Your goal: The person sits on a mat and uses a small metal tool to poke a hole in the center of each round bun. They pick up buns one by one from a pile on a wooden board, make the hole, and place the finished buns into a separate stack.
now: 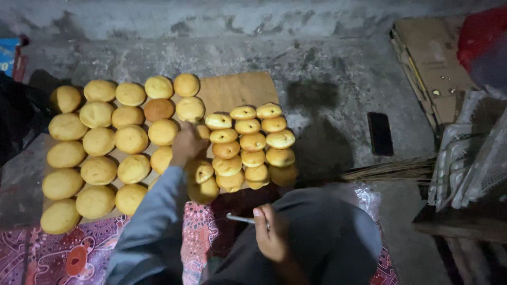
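- Nearest the camera, the right hand (270,236) is seen resting on a grey-clad knee (322,232), its fingers closed around a thin white stick-like tool (240,218) that points to the left.
- Further out, the left hand (186,143) is stretched over the wooden board (240,91), its fingers curled down among the buns; whether one is actually gripped cannot be told, since the fingertips are hidden.
- Just beside that hand, a block of smaller glazed buns (252,141) is packed tightly in neat columns on the right part of the board, and this part looks finished.
- At the near end of that block, a few buns (202,179) sit loosely and tilted, so the arranging there is judged unfinished.
- To the left, larger pale round buns (97,141) are laid in looser rows; one darker bun (158,109) stands out among them. These are judged to be yet unhandled.
- At the far right corner of the board, bare wood is seen, so room remains.
- Under the near edge of the board, a red patterned cloth (74,256) is spread.
- Beyond, on the concrete floor (327,68), a dark flat phone-like slab (379,133), a straw broom (393,170) and flattened cardboard (428,63) lie well apart from the buns.
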